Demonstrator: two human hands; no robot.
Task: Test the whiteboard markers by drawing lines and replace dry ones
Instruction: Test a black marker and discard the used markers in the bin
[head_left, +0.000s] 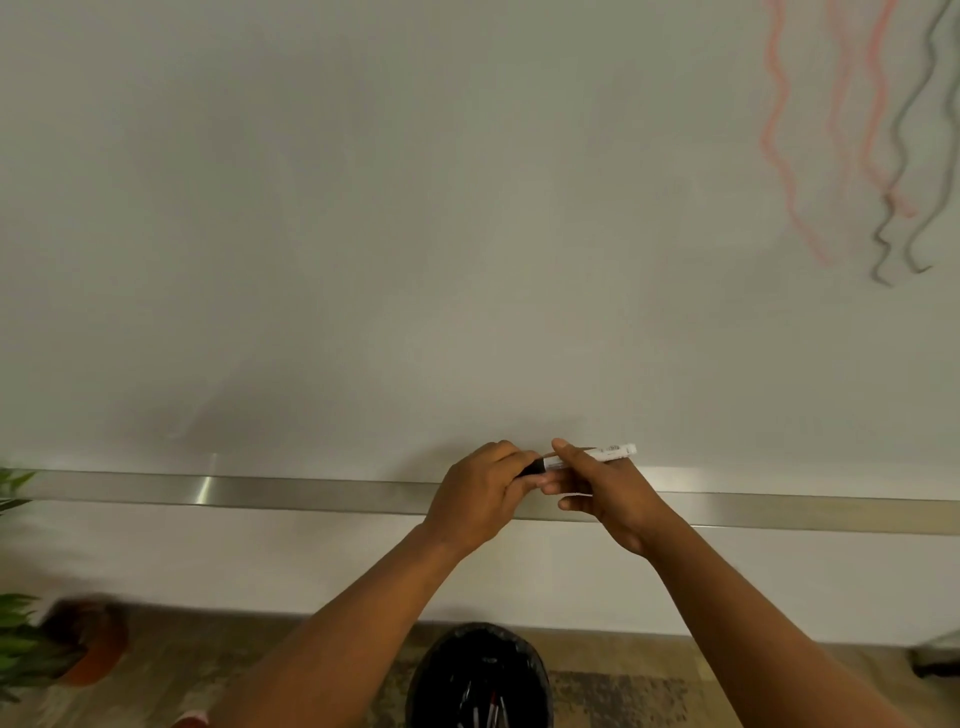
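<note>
A white-barrelled whiteboard marker with a black cap lies level between both hands, just above the metal tray. My right hand pinches the white barrel between thumb and fingers. My left hand grips the black cap end; most of the cap is hidden inside the fingers. The whiteboard fills the view behind them. Wavy red lines and dark greenish lines run down its top right corner.
The board's long metal tray spans the view below the hands. A black bin holding several markers stands on the floor beneath my arms. A potted plant sits at the left edge.
</note>
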